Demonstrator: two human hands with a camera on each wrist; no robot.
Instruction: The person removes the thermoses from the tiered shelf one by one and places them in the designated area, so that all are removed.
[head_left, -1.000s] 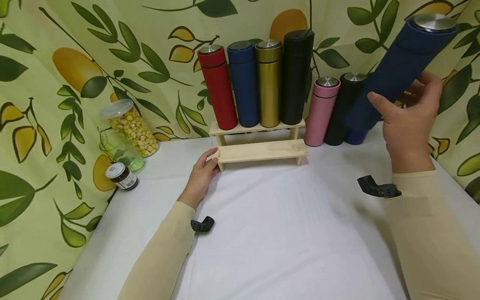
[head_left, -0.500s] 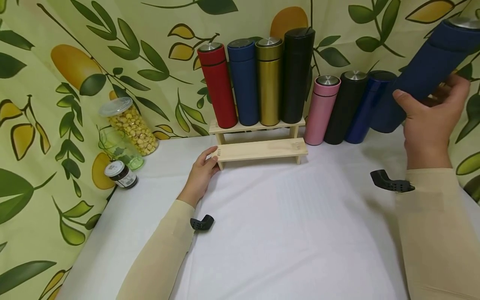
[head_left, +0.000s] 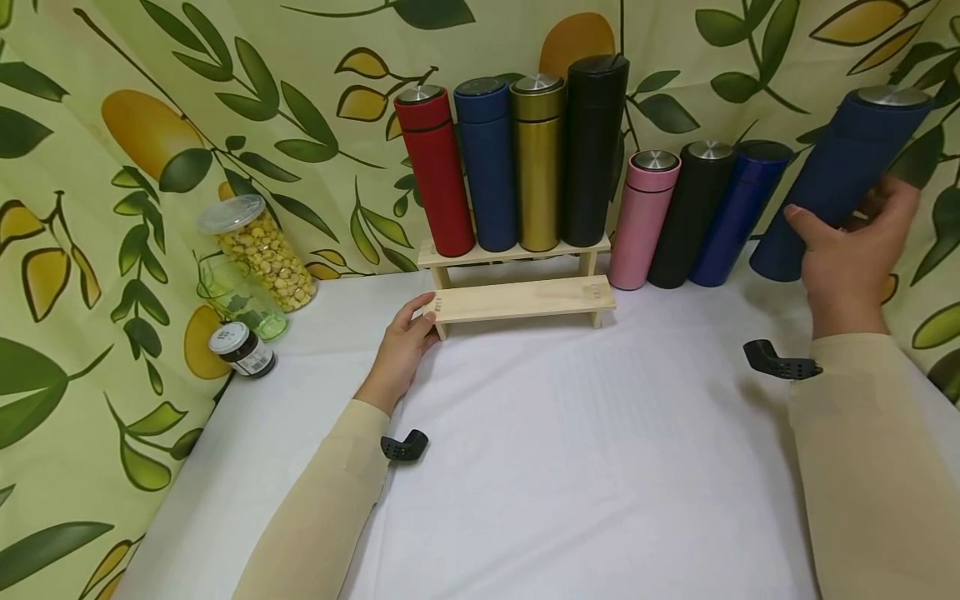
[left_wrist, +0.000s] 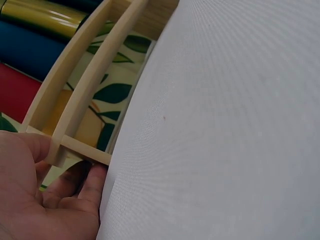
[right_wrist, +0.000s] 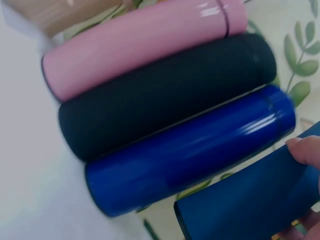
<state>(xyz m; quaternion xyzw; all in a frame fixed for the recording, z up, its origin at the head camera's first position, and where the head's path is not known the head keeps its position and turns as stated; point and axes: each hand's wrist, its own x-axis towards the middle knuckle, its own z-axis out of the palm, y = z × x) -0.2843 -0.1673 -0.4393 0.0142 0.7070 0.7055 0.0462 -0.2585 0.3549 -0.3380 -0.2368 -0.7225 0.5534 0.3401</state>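
Observation:
My right hand [head_left: 858, 258] grips a matte navy thermos bottle [head_left: 840, 175] with a steel lid, fingers and thumb wrapped round its body. The bottle leans to the right, beside a glossy blue thermos [head_left: 741, 215]. In the right wrist view the held bottle [right_wrist: 250, 195] lies alongside the glossy blue one [right_wrist: 190, 150], a gap between them. My left hand [head_left: 401, 350] holds the left end of a two-step wooden stand [head_left: 525, 300], thumb on the lower step's edge. In the left wrist view its fingers [left_wrist: 92, 187] curl under that end.
On the stand's upper step are a red [head_left: 435, 175], a blue [head_left: 487, 167], a gold [head_left: 537, 167] and a tall black thermos [head_left: 595, 158]. Pink [head_left: 645, 221] and black [head_left: 690, 217] bottles stand right of it. A popcorn jar [head_left: 266, 258], green glass [head_left: 243, 296] and small jar [head_left: 243, 350] are left.
My right hand has carried the navy thermos to the right, then lowered it beside the row, uncovering the glossy blue bottle. The left hand stays on the stand.

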